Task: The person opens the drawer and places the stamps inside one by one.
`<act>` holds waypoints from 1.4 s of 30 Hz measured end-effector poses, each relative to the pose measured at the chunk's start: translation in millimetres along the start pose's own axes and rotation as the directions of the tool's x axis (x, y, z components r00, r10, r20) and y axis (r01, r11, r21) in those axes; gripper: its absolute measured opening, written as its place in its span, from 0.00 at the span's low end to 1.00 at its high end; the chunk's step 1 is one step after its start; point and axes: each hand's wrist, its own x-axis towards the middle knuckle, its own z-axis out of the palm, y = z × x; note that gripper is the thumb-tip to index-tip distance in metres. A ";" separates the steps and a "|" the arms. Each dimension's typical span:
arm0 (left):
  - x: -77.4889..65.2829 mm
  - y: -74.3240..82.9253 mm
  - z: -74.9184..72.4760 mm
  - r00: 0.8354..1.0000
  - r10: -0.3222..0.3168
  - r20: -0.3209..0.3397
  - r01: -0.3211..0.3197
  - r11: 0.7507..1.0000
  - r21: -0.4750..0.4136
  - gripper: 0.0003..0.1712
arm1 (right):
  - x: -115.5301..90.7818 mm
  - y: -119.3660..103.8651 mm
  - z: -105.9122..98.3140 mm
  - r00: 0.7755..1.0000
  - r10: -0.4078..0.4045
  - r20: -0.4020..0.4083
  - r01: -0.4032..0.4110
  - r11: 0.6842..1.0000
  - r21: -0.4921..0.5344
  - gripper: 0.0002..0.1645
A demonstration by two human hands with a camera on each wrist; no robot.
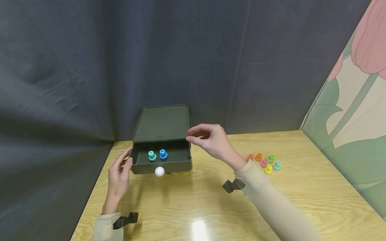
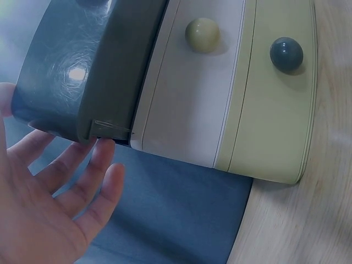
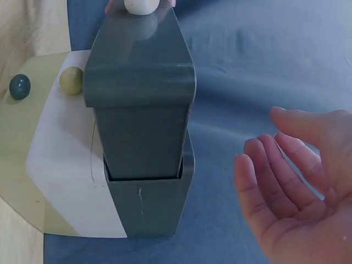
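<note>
A small chest of drawers has its dark grey top drawer pulled out. Inside lie a teal stepped peg and a blue stepped peg. A white ball knob sits on the drawer's front. My left hand is at the drawer's left side, its loosely spread fingertips touching the edge in the left wrist view. Beside the chest's upper right corner is my right hand, fingers softly bent, thumb apart. The right wrist view shows that hand clear of the drawer, holding nothing.
Several coloured pegs lie on the wooden table to the right. Below the dark drawer are a white drawer and a pale green drawer. A dark curtain hangs right behind the chest and on the left.
</note>
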 end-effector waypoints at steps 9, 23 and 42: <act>0.0 -0.4 -0.8 1.000 -0.006 -0.004 0.006 1.000 -0.007 0.23 | -15.6 10.3 -11.7 0.997 0.024 -0.075 -0.022 0.999 0.026 0.09; -1.4 2.0 1.8 1.000 0.005 -0.018 -0.006 1.000 -0.017 0.23 | -48.4 45.9 -35.2 0.972 0.065 -0.225 -0.071 0.997 -0.016 0.10; -2.8 8.7 0.3 1.000 -0.025 -0.004 0.025 0.999 0.026 0.23 | -80.4 75.8 -62.2 0.934 0.147 -0.325 -0.173 0.983 -0.053 0.13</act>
